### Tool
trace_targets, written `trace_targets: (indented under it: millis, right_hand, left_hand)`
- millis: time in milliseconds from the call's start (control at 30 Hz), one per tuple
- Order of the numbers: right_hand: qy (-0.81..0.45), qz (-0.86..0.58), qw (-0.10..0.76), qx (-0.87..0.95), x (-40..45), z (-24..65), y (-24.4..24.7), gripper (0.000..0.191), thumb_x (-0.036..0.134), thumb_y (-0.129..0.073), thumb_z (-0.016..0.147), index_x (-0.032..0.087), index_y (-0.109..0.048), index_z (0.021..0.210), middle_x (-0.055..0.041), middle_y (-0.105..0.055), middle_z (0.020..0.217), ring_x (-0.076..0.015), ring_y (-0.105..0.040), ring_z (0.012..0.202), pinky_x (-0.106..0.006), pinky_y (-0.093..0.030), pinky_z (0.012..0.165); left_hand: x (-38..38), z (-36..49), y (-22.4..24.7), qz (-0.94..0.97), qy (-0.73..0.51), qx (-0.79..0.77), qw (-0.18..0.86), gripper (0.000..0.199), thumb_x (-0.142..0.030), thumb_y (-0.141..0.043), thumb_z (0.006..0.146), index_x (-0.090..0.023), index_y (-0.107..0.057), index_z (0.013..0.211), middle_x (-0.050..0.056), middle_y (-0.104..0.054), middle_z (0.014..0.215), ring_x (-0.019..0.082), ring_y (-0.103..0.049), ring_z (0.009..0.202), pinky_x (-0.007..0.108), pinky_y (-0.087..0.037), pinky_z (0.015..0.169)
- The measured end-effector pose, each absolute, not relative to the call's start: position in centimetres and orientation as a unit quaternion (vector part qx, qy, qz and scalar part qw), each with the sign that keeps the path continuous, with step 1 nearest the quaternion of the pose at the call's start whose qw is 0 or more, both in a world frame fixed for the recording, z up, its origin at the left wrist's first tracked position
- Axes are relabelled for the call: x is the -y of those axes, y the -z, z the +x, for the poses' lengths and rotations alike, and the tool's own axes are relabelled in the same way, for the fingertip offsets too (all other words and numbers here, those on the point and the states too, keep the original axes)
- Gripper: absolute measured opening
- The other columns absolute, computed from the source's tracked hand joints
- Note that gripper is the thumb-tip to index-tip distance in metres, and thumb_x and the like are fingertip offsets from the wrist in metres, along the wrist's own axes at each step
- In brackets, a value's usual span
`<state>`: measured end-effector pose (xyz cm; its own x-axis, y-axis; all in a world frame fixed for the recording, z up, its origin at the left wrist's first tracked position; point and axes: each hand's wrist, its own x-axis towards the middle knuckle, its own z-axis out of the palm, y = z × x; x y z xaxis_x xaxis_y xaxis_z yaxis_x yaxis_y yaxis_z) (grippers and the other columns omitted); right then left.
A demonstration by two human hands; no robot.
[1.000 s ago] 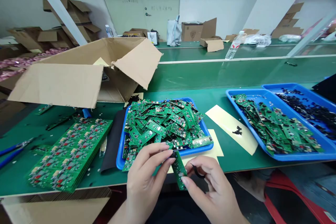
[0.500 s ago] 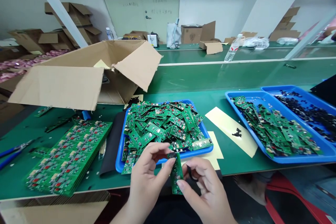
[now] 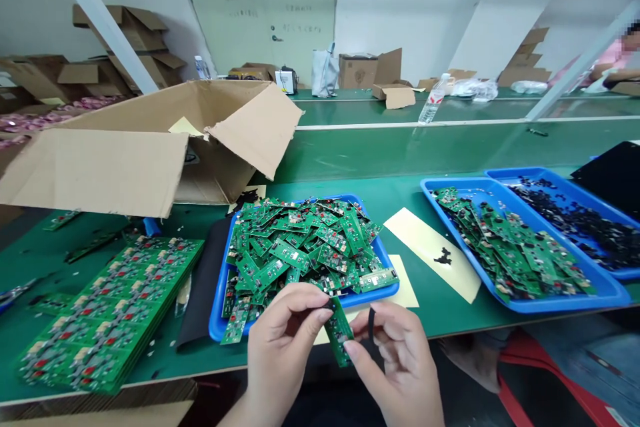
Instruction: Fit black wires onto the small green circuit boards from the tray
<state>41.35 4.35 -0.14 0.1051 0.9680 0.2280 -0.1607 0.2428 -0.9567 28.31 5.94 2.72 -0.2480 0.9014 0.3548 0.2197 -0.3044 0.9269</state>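
A small green circuit board (image 3: 339, 330) is held upright but leaning in front of my body, just short of the tray. My left hand (image 3: 287, 337) pinches its upper end between thumb and fingers. Lower down, the thumb of my right hand (image 3: 397, 357) presses on the board's right edge. A thin black strip (image 3: 371, 324) also sits among the right fingers; its kind is not clear. Close beyond the hands lies a heap of loose circuit boards (image 3: 295, 240) in a blue tray (image 3: 216, 320).
Stacked board panels (image 3: 113, 310) and pliers (image 3: 17, 293) lie left, below an open carton (image 3: 95, 167). Rightward are yellow paper (image 3: 425, 243) with a black piece (image 3: 443, 256), a tray of boards (image 3: 550, 307) and a tray of black parts (image 3: 540, 177). A person sits at far right.
The view has turned slightly right, so the table's contents sit further left. The board's tilt has changed a little in my fingers. A black part near its top, visible before, is now mostly covered.
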Motion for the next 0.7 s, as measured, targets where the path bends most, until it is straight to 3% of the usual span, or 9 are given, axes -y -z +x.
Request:
trace_targets:
  millis: [167, 333, 467, 567, 700]
  right_hand:
    - [-0.392, -0.41, 0.656, 0.498, -4.3, 41.4, 0.4, 0.026, 0.026, -0.062, 0.086, 0.027, -0.05, 0.109, -0.0023, -0.065, 0.085, -0.0167, -0.065, 0.075, -0.027, -0.057, 0.065]
    - [-0.32, -0.409, 0.693, 0.5, -4.8, 41.5, 0.9, 0.037, 0.009, -0.059, 0.084, 0.028, -0.048, 0.113, -0.0026, -0.063, 0.089, -0.016, -0.064, 0.076, -0.026, -0.056, 0.064]
    - [-0.272, -0.41, 0.721, 0.488, -6.1, 41.8, 1.4, 0.038, 0.007, -0.056, 0.084, 0.028, -0.046, 0.114, -0.0027, -0.061, 0.086, -0.0159, -0.062, 0.07, -0.027, -0.056, 0.061]
    - [-0.26, -0.43, 0.726, 0.47, -7.1, 42.5, 2.0, 0.035, 0.012, -0.056, 0.085, 0.026, -0.045, 0.115, -0.0023, -0.062, 0.083, -0.0156, -0.062, 0.069, -0.027, -0.055, 0.061]
    - [-0.274, -0.471, 0.721, 0.429, -8.9, 45.1, 2.6, 0.034, 0.021, -0.059, 0.085, 0.023, -0.042, 0.115, -0.0015, -0.063, 0.078, -0.0154, -0.064, 0.069, -0.027, -0.056, 0.065]
  left_hand:
    - [-6.4, 28.9, -2.8, 0.518, -0.608, -0.525, 0.294, 0.011, -0.022, -0.069, 0.076, -0.023, -0.071, 0.087, 0.002, -0.069, 0.077, 0.015, -0.067, 0.071, 0.021, -0.058, 0.059]
    - [-7.8, 28.9, -2.6, 0.627, -0.583, -0.479, 0.192, 0.015, -0.013, -0.065, 0.077, -0.026, -0.07, 0.084, 0.003, -0.067, 0.095, 0.017, -0.067, 0.084, 0.024, -0.058, 0.072]
    - [-9.5, 29.5, -1.3, 0.675, -0.545, -0.47, 0.163, 0.016, -0.014, -0.062, 0.079, -0.026, -0.068, 0.087, 0.001, -0.069, 0.09, 0.016, -0.068, 0.085, 0.023, -0.056, 0.078]
    - [-10.6, 31.2, -0.2, 0.658, -0.529, -0.487, 0.225, 0.01, -0.026, -0.062, 0.08, -0.025, -0.067, 0.089, 0.003, -0.07, 0.089, 0.017, -0.068, 0.083, 0.023, -0.057, 0.075]
    - [-11.1, 34.2, -0.2, 0.543, -0.538, -0.512, 0.392, 0.045, -0.049, -0.058, 0.081, -0.026, -0.055, 0.118, 0.006, -0.068, 0.102, 0.02, -0.067, 0.094, 0.023, -0.057, 0.076]
